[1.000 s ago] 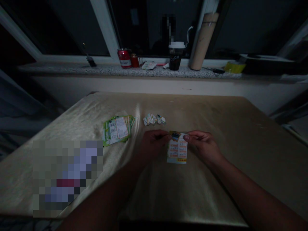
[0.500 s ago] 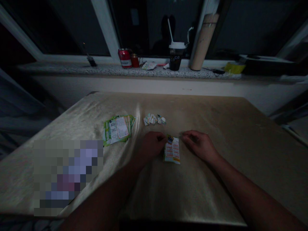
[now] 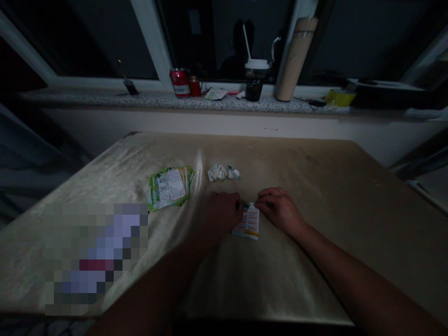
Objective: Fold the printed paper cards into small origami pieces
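Note:
A small printed card (image 3: 249,224) with orange and white blocks lies on the tan table (image 3: 315,196) between my hands. My left hand (image 3: 224,215) is curled and pinches the card's top left corner. My right hand (image 3: 278,209) has its fingers bent, with the fingertips pinching the card's top right edge. Both hands rest low on the tabletop. A fanned pile of green and white cards (image 3: 170,186) lies to the left, and crumpled bits of paper (image 3: 223,172) lie just beyond my hands.
A blurred-out patch (image 3: 94,256) covers the table's near left. On the stone windowsill (image 3: 105,99) stand a red can (image 3: 179,83), a dark cup with lid and straw (image 3: 254,79), a cardboard tube (image 3: 294,58) and a yellow object (image 3: 339,97). Dark window panes are behind.
The card went from held up by both hands to low on the table. My right hand let go for a moment, then came back to its top edge.

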A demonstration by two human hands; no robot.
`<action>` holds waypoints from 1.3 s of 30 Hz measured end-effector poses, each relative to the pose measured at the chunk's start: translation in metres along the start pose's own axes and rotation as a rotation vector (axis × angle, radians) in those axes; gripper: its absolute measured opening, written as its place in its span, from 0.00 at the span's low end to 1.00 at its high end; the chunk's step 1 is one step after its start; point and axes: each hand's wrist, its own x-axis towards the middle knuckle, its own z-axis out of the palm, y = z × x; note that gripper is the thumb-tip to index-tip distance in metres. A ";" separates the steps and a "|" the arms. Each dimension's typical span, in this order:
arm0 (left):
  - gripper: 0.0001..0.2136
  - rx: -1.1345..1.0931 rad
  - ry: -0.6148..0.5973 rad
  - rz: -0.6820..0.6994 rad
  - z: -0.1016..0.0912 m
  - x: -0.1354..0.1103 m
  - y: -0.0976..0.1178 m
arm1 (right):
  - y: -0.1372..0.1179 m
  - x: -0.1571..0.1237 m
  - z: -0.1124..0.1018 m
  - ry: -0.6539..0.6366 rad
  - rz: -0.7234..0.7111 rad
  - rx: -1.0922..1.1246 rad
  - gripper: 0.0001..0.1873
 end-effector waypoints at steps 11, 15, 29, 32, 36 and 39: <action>0.10 0.086 -0.040 -0.004 -0.001 -0.001 0.001 | -0.012 -0.005 -0.009 -0.101 0.026 -0.163 0.07; 0.10 0.099 -0.058 -0.014 -0.003 0.000 0.001 | -0.017 -0.007 -0.013 -0.149 0.029 -0.208 0.08; 0.10 0.104 -0.062 0.001 -0.004 -0.001 -0.001 | -0.023 -0.012 -0.026 -0.262 0.045 -0.259 0.19; 0.10 0.098 -0.067 -0.004 -0.003 0.000 -0.001 | -0.026 -0.012 -0.028 -0.289 0.051 -0.259 0.23; 0.11 0.089 -0.069 -0.014 -0.003 0.000 -0.001 | -0.032 -0.013 -0.032 -0.330 0.078 -0.252 0.28; 0.11 0.080 -0.073 -0.026 -0.003 -0.001 -0.001 | -0.035 -0.014 -0.034 -0.351 0.084 -0.242 0.33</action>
